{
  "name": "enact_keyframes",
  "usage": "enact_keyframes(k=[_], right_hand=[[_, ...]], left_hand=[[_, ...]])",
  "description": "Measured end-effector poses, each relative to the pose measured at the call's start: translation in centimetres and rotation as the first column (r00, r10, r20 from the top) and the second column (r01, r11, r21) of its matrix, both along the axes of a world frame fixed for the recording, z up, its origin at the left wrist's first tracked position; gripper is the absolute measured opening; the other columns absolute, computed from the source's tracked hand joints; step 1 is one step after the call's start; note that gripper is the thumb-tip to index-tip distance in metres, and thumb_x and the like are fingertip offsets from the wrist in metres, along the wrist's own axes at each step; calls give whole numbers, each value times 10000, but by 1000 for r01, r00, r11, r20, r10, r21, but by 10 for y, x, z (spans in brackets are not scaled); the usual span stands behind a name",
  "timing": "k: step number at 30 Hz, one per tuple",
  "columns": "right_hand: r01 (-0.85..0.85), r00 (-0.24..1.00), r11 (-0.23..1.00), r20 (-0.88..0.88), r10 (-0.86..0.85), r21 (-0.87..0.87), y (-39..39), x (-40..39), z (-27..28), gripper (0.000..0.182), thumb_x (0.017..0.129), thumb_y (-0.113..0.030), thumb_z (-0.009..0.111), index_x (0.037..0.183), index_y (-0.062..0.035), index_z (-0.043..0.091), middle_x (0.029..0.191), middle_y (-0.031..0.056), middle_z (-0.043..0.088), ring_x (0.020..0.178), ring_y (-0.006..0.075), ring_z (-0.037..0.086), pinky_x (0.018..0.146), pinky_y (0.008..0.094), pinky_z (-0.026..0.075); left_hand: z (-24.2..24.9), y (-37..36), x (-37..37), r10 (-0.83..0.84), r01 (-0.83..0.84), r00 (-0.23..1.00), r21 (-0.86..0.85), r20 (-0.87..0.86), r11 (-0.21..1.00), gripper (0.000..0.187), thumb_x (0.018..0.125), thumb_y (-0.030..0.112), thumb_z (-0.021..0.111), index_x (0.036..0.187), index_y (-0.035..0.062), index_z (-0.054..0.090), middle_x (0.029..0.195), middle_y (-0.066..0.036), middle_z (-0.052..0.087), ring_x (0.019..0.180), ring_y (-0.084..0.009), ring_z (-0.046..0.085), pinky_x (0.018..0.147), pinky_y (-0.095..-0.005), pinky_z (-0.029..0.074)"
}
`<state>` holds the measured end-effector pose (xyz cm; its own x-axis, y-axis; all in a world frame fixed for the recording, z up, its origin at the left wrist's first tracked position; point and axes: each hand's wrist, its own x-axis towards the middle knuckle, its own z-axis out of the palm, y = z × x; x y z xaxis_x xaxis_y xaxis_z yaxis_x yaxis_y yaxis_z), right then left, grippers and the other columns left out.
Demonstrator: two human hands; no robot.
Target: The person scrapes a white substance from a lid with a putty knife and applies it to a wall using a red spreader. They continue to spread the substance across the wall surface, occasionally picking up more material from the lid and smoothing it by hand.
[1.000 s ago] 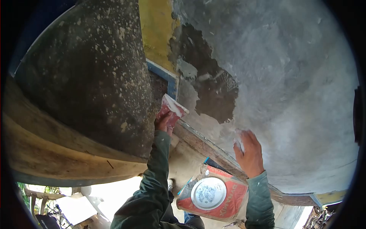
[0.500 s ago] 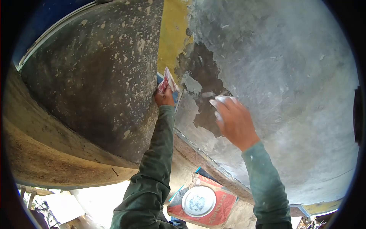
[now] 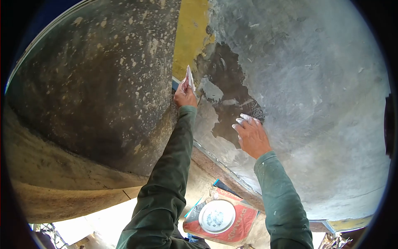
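My left hand (image 3: 185, 96) is closed around a crumpled white-and-pink plastic packet (image 3: 189, 79), near the corner where the yellow strip (image 3: 188, 45) meets the speckled dark wall. White smears mark my left thumb. To the right, my right hand (image 3: 253, 136) is at the grey wall (image 3: 306, 124) with its fingers stretched out and slightly bent. White paste coats its fingertips, and I see nothing held there. They lie by the lower right edge of a dark bare patch (image 3: 230, 74), which has pale smears on it.
A dark, speckled surface (image 3: 99, 83) fills the left side. Below, a round white lid or plate (image 3: 217, 216) lies on a red printed sack (image 3: 244, 224). A ledge (image 3: 222, 174) runs diagonally beneath the grey wall. A nail-like piece (image 3: 126, 195) sticks out at lower left.
My right hand has shifted slightly lower, and its fingers have spread from a tighter bend. Fine pale marks now show on the dark patch above it. My left hand still grips the packet.
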<state>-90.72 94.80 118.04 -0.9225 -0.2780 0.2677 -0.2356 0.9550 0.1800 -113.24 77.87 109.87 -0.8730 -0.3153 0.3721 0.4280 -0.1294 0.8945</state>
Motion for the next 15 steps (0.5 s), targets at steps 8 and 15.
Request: enact_keyframes(k=[8,15], right_hand=[[16,1000,1000,9,-17,21,6,3,-12,395,748,-84,682,1142,-108,668,1256,93,598,1288,278,457,1074,442,345],[29,999,1000,43,-29,4,-4,7,-6,266,776,-68,615,1028,-86,697,1193,122,622,1276,295,473,1078,457,331]], left_hand=[[40,55,47,177,-151,973,-176,145,973,318,905,71,556,1207,4,632,1023,-244,689,939,-392,682,816,-415,528],[32,75,135,35,-69,989,-241,-142,968,386,930,54,523,1310,-10,557,1168,-253,639,1049,-387,642,874,-400,509]])
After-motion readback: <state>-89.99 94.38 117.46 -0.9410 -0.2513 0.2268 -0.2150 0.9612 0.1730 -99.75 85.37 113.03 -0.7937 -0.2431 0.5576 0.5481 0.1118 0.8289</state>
